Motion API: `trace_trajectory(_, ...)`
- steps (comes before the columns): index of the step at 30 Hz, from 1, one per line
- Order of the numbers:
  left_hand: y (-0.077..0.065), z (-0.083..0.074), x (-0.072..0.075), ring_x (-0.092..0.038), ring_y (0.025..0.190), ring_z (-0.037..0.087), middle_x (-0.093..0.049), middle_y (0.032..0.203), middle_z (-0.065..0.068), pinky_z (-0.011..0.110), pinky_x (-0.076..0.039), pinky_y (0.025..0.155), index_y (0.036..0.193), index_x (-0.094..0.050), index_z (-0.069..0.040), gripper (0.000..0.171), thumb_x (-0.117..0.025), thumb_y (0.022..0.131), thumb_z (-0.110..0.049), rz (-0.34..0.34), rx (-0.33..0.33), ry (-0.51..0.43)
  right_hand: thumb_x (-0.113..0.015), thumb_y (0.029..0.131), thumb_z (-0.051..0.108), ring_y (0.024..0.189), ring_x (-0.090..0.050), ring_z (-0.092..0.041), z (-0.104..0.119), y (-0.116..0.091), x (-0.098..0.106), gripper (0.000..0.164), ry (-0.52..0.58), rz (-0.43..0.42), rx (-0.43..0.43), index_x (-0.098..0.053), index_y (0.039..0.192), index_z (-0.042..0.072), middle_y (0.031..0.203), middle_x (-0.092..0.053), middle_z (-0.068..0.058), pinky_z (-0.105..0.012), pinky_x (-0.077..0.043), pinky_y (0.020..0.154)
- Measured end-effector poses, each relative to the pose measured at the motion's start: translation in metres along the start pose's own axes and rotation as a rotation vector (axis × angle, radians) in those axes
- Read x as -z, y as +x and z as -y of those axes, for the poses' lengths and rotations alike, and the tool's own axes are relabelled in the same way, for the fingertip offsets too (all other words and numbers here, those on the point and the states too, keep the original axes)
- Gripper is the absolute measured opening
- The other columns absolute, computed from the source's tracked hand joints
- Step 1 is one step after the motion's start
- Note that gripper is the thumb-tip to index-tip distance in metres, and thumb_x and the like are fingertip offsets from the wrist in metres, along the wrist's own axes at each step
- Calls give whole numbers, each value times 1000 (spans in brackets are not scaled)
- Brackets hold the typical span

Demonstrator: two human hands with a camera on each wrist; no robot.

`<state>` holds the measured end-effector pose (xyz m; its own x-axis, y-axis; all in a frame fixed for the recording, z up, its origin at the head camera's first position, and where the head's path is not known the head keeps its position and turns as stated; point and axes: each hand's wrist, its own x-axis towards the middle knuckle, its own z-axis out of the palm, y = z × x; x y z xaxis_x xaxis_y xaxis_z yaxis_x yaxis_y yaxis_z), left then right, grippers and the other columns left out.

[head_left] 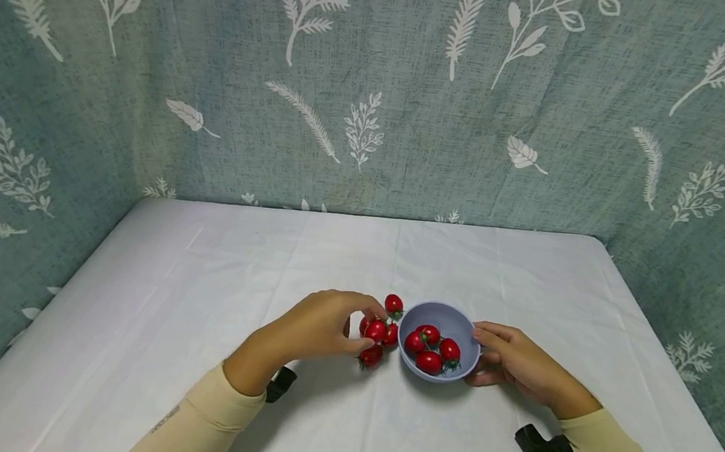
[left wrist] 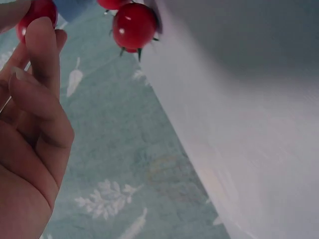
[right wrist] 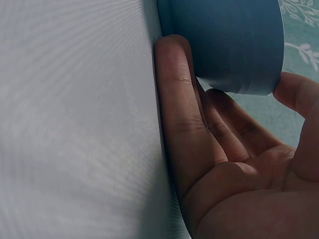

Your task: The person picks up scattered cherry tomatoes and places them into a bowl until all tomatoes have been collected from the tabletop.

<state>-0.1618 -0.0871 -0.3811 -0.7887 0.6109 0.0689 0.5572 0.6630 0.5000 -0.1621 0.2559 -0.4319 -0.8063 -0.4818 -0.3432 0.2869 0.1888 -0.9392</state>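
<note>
Tomatoes lie clustered near the middle of the worktop, well in from its far edge; the left hand is the nearer one, and the bowl, with four more inside, sits just beside them toward the worktop's right edge; the right hand holds that bowl's right side; the left wrist view shows thumb and finger pinching one tomato, a grip less clear from the head.

Tomatoes lie in the bowl and on the table to its left.
</note>
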Motion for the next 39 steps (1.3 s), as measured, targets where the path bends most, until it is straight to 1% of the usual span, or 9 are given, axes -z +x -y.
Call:
trace_trajectory(3,5,-5,-1,-57,65,5,-69,101,-13,22,-48,61,119,-70,-23,34,-78,86,-24,-13,-12,1,-47,106,32,93,-73,-18,0,0,0,67,3,1,0,-24,150,-13,133,-60,-17,-40,-60,81)
trace_trajectory(6,10,-9,-2,-63,74,11,-71,103,-12,23,-48,66,119,-69,-22,33,-77,87,-25,-20,-30,1,-47,107,32,93,-73,-18,0,-1,0,67,5,4,0,-25,150,-14,132,-61,-16,-40,-60,81)
trace_trajectory(9,15,-12,-2,-64,82,13,-71,106,-12,23,-48,71,121,-69,-23,34,-77,87,-25,-21,-41,5,-47,107,31,93,-73,-18,1,-1,-1,66,6,5,3,-25,150,-14,132,-61,-16,-40,-60,81)
trace_trajectory(14,24,-17,-3,-62,77,8,-68,104,-12,22,-49,71,122,-69,-25,35,-77,88,-26,-6,-50,16,-47,107,31,93,-73,-19,1,-1,-1,66,13,3,2,-24,150,-14,132,-60,-17,-40,-60,81)
trace_trajectory(20,32,-22,-4,-57,70,3,-70,112,-11,22,-49,69,124,-68,-25,38,-77,88,-28,11,-44,41,-48,106,31,92,-73,-18,-1,0,0,66,29,-1,-4,-24,150,-13,129,-62,-15,-39,-60,80)
trace_trajectory(29,39,-24,-7,-57,74,4,-71,111,-9,20,-49,68,125,-67,-24,39,-78,88,-28,31,-47,62,-48,106,31,92,-73,-18,-2,0,1,66,26,8,1,-24,150,-13,127,-63,-14,-39,-60,80)
trace_trajectory(34,41,-26,-9,-57,75,4,-72,112,-10,23,-49,72,125,-68,-25,38,-77,88,-29,36,-55,77,-48,106,31,92,-73,-18,-2,0,1,67,20,1,-2,-24,151,-13,129,-62,-16,-39,-60,80)
trace_trajectory(37,43,-27,-9,-58,77,5,-72,114,-10,27,-49,78,125,-68,-25,37,-77,89,-29,41,-56,77,-48,106,32,93,-73,-19,-2,1,1,67,17,0,-4,-24,151,-13,132,-60,-19,-39,-60,81)
trace_trajectory(39,45,-27,-9,-61,81,8,-72,115,-9,31,-50,83,125,-68,-25,37,-76,89,-29,47,-54,74,-48,106,32,93,-73,-19,-2,1,1,68,16,1,-3,-23,151,-13,133,-59,-20,-39,-60,81)
